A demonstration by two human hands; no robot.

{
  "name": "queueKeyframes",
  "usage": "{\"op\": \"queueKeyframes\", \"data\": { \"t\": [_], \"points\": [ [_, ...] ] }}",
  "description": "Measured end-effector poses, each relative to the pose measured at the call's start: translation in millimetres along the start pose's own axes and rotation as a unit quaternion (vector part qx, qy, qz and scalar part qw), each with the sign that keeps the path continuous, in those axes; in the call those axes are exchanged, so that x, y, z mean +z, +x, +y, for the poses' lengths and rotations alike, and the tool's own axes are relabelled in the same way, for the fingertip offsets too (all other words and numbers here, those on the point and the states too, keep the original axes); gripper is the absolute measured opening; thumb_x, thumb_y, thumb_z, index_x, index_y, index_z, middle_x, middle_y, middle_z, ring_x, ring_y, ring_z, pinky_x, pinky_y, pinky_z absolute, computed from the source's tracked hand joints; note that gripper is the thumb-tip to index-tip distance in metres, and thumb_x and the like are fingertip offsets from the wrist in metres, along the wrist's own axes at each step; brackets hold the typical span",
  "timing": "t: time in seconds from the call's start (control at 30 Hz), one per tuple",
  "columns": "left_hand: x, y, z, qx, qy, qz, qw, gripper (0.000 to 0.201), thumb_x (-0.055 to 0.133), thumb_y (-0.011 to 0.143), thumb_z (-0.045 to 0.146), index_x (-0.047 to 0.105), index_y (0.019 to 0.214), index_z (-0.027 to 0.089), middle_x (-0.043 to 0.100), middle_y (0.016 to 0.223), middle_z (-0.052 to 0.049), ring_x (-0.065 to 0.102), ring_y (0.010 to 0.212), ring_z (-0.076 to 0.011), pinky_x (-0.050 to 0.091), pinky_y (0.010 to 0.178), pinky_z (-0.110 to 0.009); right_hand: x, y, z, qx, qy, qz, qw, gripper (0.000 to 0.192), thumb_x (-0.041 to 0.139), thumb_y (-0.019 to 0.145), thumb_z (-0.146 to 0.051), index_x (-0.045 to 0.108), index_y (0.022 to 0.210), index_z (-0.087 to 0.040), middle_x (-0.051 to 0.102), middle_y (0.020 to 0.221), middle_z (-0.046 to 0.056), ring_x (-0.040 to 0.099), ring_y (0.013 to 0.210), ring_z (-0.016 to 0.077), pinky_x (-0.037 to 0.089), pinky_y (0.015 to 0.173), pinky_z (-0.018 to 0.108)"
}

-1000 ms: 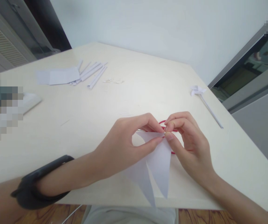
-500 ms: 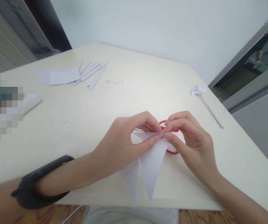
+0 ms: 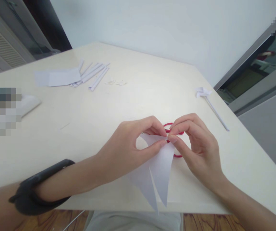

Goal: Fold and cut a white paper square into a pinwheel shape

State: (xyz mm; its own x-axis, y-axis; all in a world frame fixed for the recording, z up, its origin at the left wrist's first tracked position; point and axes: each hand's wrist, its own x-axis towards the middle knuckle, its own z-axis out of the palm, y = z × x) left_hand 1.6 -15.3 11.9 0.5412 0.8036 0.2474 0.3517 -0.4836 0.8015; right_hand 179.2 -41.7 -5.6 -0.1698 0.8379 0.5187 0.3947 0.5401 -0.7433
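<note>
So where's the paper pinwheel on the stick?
In the head view, the paper pinwheel lies at the right, beyond the right hand, close to the right edge of the table.

black left wristband (image 3: 28, 200), bare forearms (image 3: 80, 176), pale clothing (image 3: 133, 222)

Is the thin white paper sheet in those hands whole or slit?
Slit: the thin white paper sheet has a narrow gap between two pointed flaps below the left hand. Fingertips hide its pinched part.
</note>
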Motion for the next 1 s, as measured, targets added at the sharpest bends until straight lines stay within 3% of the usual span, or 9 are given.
{"op": "queueKeyframes", "data": {
  "t": [0.3, 0.7, 1.0],
  "points": [
    [-2.8, 0.5, 1.7, -0.033, -0.002, -0.007, 0.999, 0.008, 0.055, 0.082, 0.018, 0.062, 0.087, 0.020, 0.068, 0.088, 0.007, 0.062, 0.082, -0.0088, 0.046, 0.075, -0.020, -2.0, 0.1, 1.0, 0.021, 0.038, 0.013, 0.999, 0.008, 0.058, 0.085, -0.015, 0.065, 0.084, -0.017, 0.055, 0.089, 0.004, 0.054, 0.087, 0.0169, 0.045, 0.073, 0.033],
    [-2.8, 0.5, 2.8, -0.017, -0.004, -0.007, 1.000, 0.008, 0.056, 0.083, 0.017, 0.063, 0.083, 0.019, 0.068, 0.083, 0.007, 0.062, 0.079, -0.0058, 0.045, 0.073, -0.014, -3.4, 3.8, 1.7, 0.046, 0.063, -0.019, 0.997, 0.008, 0.064, 0.081, -0.012, 0.066, 0.085, -0.019, 0.054, 0.092, 0.003, 0.055, 0.089, 0.0167, 0.045, 0.076, 0.031],
    [-2.6, 1.8, 2.0, -0.038, -0.088, -0.038, 0.995, 0.010, 0.055, 0.085, 0.022, 0.063, 0.081, 0.018, 0.067, 0.081, 0.005, 0.062, 0.079, -0.0075, 0.047, 0.075, -0.015, -6.3, -0.2, -0.3, 0.077, 0.079, -0.043, 0.993, 0.004, 0.063, 0.083, -0.018, 0.065, 0.081, -0.021, 0.055, 0.090, 0.002, 0.055, 0.090, 0.0157, 0.045, 0.078, 0.030]
  ]
}}
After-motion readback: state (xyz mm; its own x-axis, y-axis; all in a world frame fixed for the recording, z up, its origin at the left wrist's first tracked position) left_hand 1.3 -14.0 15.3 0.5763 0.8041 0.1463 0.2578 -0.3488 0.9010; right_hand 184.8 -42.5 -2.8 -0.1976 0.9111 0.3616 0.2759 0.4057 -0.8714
